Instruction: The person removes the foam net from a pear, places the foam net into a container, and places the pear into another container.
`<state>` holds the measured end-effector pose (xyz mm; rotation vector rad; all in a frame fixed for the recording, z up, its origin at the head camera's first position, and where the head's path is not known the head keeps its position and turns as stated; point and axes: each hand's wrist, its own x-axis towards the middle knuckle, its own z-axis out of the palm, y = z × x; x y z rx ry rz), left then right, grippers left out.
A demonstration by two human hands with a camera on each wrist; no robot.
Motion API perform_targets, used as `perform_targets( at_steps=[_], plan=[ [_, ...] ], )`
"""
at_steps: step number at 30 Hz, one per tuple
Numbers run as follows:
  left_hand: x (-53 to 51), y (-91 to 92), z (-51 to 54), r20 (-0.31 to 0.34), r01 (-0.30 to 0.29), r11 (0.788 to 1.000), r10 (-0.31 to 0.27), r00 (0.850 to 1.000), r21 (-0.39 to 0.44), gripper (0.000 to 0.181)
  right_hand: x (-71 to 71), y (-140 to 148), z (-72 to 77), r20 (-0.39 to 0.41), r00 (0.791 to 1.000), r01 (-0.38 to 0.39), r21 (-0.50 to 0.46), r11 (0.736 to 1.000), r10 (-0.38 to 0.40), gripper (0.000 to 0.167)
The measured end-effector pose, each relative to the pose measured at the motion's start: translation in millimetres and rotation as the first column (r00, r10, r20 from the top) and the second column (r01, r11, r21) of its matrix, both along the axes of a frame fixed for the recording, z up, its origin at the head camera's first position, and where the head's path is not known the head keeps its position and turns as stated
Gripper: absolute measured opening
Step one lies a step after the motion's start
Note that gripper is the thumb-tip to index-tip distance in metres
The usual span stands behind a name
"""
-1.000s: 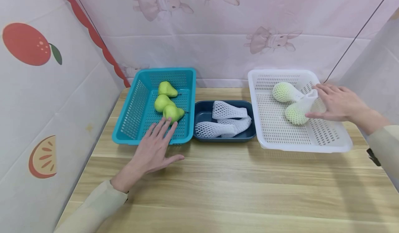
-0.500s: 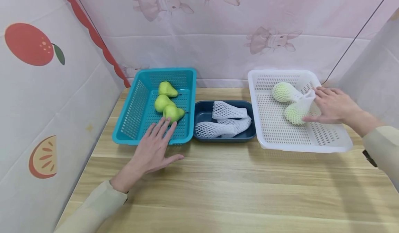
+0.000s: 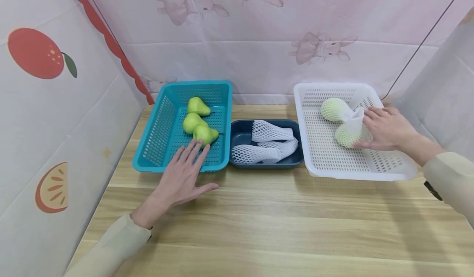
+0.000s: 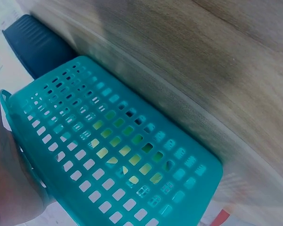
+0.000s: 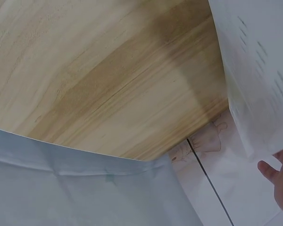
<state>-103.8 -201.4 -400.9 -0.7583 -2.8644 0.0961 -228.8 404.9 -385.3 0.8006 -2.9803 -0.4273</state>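
My left hand (image 3: 180, 182) lies spread over the near edge of the teal basket (image 3: 148, 147). Its fingertips are beside or over the nearest of three green pears (image 3: 205, 135); contact cannot be made out. At the white basket (image 3: 318, 171), my right hand (image 3: 389, 131) reaches over the right side. Its fairly straight fingers and thumb are at the net-wrapped pear (image 3: 347, 135), against the gathered neck of its white foam net. A second net-wrapped pear (image 3: 334, 109) lies behind it. In the right wrist view the fingers (image 5: 270, 172) show beside the basket's outer wall.
Between the two baskets stands a dark blue tray (image 3: 242, 137) holding several white foam nets (image 3: 272, 131). All three containers sit on a wooden table (image 3: 259, 219). Printed cloth walls (image 3: 259, 63) close off the back and both sides.
My right hand has moved left over the white basket, and the nearer wrapped pear has shifted slightly left, its net neck tipping the same way. My left hand has stayed put.
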Motion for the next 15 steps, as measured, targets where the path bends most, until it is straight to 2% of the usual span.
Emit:
perform_targets(
  at_steps=[8, 15],
  plan=[
    [-0.4, -0.2, 0.4, 0.001, 0.002, 1.000, -0.002, 1.000, -0.008, 0.113, 2.2, -6, 0.7, -0.003, 1.000, -0.021, -0.028, 0.999, 0.021, 0.103],
    [0.2, 0.9, 2.3, 0.017, -0.004, 1.000, 0.004, 1.000, -0.010, 0.113, 5.4, -12, 2.2, 0.044, 0.999, -0.017, -0.014, 1.000, 0.018, 0.106]
  ],
)
